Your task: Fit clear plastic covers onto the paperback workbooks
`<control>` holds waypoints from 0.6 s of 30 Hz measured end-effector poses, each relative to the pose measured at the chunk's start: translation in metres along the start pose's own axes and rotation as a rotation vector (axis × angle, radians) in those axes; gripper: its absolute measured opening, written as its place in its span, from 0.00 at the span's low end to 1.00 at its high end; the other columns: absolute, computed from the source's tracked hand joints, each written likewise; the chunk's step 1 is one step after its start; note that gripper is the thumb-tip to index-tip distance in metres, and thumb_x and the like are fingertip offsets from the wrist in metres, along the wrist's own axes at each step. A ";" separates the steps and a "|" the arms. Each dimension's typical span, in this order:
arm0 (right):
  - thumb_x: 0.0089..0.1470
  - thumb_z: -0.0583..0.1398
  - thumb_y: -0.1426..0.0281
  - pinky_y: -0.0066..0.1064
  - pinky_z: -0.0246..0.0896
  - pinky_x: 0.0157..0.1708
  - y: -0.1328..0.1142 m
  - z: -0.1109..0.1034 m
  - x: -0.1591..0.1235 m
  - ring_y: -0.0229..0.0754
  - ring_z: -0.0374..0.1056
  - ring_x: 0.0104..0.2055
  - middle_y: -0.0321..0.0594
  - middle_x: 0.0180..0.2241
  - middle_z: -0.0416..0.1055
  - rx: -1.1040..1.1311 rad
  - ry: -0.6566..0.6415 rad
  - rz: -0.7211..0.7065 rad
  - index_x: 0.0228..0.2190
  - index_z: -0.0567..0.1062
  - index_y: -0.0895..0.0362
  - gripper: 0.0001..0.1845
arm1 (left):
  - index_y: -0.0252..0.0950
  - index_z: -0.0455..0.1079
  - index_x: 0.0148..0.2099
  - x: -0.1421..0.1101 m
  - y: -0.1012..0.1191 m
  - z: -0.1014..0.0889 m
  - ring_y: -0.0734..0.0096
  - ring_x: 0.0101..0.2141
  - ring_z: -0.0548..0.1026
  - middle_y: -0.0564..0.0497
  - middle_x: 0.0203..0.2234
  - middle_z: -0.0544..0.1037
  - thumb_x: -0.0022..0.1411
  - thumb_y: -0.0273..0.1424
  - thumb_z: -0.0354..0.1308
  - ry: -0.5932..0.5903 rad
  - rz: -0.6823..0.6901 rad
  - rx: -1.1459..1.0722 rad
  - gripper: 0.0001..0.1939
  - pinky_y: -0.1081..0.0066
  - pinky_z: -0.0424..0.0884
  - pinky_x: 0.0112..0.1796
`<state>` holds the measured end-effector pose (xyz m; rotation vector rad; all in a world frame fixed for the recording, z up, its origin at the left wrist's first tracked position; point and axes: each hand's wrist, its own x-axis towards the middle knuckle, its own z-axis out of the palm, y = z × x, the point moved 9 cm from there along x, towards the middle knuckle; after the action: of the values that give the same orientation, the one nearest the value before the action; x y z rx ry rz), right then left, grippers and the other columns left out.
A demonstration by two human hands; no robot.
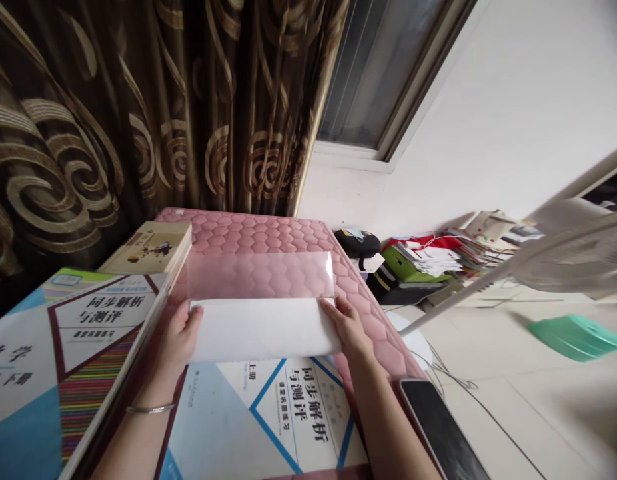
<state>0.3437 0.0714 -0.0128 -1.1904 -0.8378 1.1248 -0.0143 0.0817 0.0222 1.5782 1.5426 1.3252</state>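
Note:
Both hands grip a white sheet [263,330] by its short sides, with a clear plastic film [261,273] extending beyond its far edge. My left hand [181,333], a silver bangle on its wrist, has its thumb on the left edge. At the right edge, my right hand [346,323] pinches with the thumb on top; its other fingers are partly hidden underneath. Below the sheet lies a light-blue and white workbook [223,420], its far part covered. I cannot tell whether the sheet touches the book.
Books with a colourful workbook [103,327] on top stand at left, near a beige book [153,250]. A pink quilted pad [248,230] lies underneath. A phone [438,427] rests at right. Beyond are a white fan [573,247], floor cables, a green basin [576,337] and piled papers [428,257].

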 end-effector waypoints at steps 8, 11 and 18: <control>0.33 0.71 0.53 0.27 0.54 0.21 0.000 -0.004 0.002 0.35 0.59 0.22 0.33 0.21 0.68 -0.045 0.011 -0.007 0.25 0.72 0.56 0.23 | 0.39 0.61 0.28 0.000 -0.003 0.002 0.72 0.24 0.66 0.56 0.20 0.67 0.57 0.42 0.51 -0.016 -0.023 -0.055 0.13 0.75 0.62 0.24; 0.33 0.70 0.52 0.26 0.52 0.21 -0.001 -0.009 0.004 0.34 0.58 0.22 0.33 0.21 0.67 -0.092 0.041 -0.054 0.23 0.71 0.57 0.24 | 0.39 0.64 0.31 0.001 -0.007 0.005 0.69 0.26 0.69 0.55 0.22 0.71 0.57 0.43 0.53 -0.042 -0.043 -0.080 0.12 0.74 0.65 0.26; 0.34 0.69 0.50 0.27 0.54 0.21 -0.006 -0.008 0.002 0.36 0.59 0.22 0.35 0.22 0.67 -0.122 0.054 -0.074 0.23 0.69 0.55 0.24 | 0.35 0.67 0.48 0.001 -0.020 0.018 0.60 0.37 0.75 0.44 0.38 0.78 0.53 0.46 0.58 -0.133 -0.100 -0.304 0.25 0.66 0.72 0.37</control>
<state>0.3533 0.0709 -0.0093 -1.2748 -0.9124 0.9886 -0.0066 0.0907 -0.0021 1.3530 1.2560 1.3011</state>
